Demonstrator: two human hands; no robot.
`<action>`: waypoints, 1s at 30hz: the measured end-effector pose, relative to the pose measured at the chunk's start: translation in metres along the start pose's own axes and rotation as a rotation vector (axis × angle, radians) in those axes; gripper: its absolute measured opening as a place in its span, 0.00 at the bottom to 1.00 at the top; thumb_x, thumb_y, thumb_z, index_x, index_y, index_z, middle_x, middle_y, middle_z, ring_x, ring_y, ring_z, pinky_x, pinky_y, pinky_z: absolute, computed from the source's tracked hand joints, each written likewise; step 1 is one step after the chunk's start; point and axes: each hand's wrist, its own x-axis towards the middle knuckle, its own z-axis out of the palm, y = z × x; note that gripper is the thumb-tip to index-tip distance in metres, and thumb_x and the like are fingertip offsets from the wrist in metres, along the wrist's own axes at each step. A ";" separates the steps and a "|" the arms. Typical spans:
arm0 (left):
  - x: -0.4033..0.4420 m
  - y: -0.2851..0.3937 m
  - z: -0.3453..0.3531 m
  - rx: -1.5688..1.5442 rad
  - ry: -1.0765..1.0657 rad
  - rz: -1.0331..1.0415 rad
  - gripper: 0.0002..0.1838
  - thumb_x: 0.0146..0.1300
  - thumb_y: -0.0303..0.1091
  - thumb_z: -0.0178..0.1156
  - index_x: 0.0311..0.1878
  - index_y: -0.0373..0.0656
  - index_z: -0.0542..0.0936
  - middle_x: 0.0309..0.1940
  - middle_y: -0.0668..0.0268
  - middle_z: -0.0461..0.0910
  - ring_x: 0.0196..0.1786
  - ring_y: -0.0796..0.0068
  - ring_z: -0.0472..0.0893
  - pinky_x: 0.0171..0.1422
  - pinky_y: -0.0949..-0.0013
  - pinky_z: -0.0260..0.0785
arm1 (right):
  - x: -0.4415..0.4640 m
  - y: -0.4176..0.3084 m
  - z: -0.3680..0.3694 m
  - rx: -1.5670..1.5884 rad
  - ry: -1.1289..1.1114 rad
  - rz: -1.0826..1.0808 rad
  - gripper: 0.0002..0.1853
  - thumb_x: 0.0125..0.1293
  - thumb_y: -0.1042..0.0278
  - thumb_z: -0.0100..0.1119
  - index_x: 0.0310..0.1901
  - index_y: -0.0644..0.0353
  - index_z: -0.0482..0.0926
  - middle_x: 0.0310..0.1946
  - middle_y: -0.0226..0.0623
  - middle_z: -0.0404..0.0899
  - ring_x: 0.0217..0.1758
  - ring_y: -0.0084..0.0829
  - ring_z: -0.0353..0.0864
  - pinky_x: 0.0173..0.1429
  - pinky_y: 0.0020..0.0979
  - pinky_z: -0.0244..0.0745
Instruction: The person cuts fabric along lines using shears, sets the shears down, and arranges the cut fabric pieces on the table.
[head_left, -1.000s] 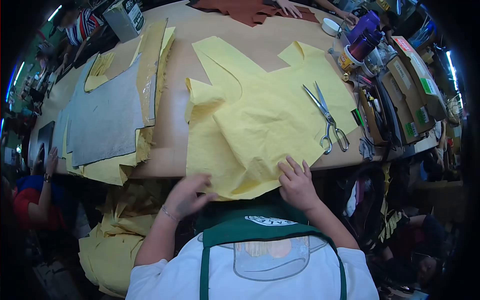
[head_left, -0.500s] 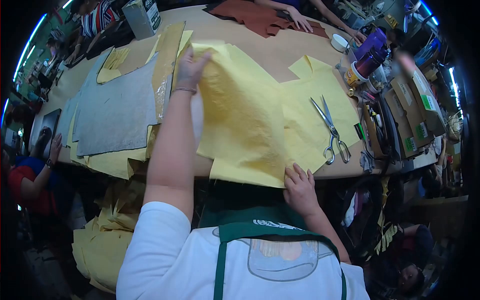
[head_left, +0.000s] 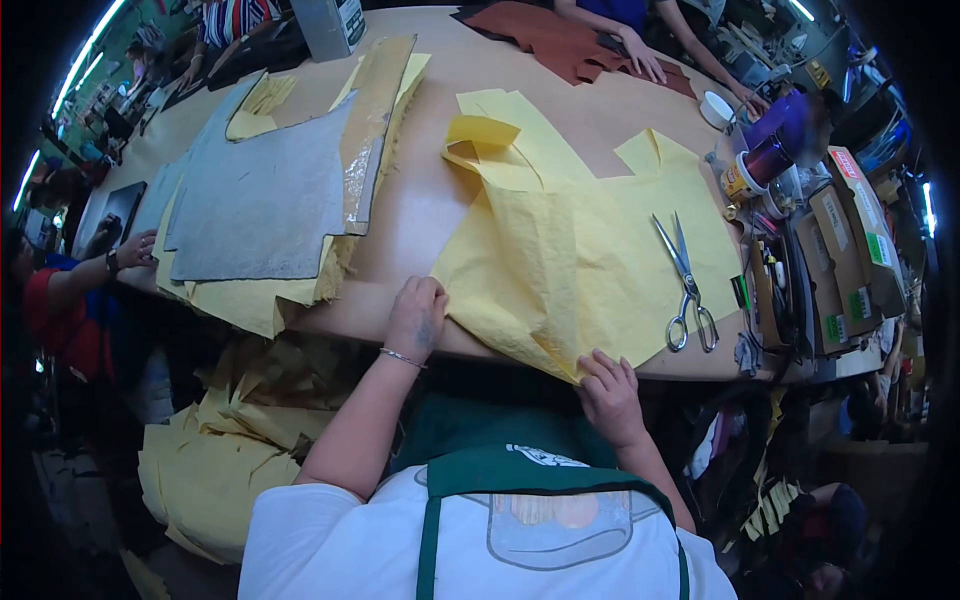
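A large yellow sheet (head_left: 560, 240) lies rumpled over the front of the table, its upper left part folded over. My left hand (head_left: 418, 308) is closed on the sheet's lower left edge, a bracelet at the wrist. At the front edge, my right hand (head_left: 610, 395) pinches the lower corner of the sheet. Silver scissors (head_left: 687, 285) rest on the right part of the yellow material, blades partly apart and pointing away from me.
Grey pattern pieces (head_left: 265, 200) lie over yellow sheets on the left. Brown material (head_left: 545, 35) is at the far side beside a person's hand (head_left: 643, 60). Boxes (head_left: 840, 250), a white bowl (head_left: 716, 110) and bottles stand right. Yellow material (head_left: 215, 480) is heaped below.
My left hand swung up with the sheet's left part, then came down to its lower left edge. The sheet's folds have shifted. My right hand stayed at the front edge.
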 end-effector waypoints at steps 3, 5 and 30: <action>-0.019 -0.011 -0.019 -0.011 0.067 0.027 0.06 0.50 0.23 0.56 0.31 0.36 0.70 0.29 0.53 0.71 0.34 0.53 0.71 0.38 0.60 0.65 | 0.001 -0.004 0.005 0.006 0.017 -0.011 0.05 0.51 0.70 0.56 0.30 0.54 0.72 0.46 0.29 0.73 0.56 0.32 0.68 0.60 0.44 0.56; -0.050 -0.015 -0.045 -0.009 0.098 -0.112 0.06 0.50 0.24 0.56 0.31 0.35 0.70 0.29 0.54 0.71 0.32 0.57 0.72 0.35 0.62 0.65 | 0.001 -0.011 0.010 0.030 0.023 -0.038 0.05 0.51 0.70 0.56 0.30 0.54 0.72 0.46 0.29 0.73 0.56 0.32 0.68 0.60 0.44 0.57; -0.214 -0.131 -0.026 -1.398 0.266 -1.350 0.20 0.61 0.36 0.39 0.53 0.38 0.67 0.50 0.56 0.72 0.51 0.58 0.73 0.57 0.55 0.64 | 0.078 0.086 -0.028 0.105 0.331 0.298 0.19 0.48 0.65 0.65 0.40 0.65 0.70 0.40 0.45 0.72 0.45 0.43 0.71 0.53 0.38 0.65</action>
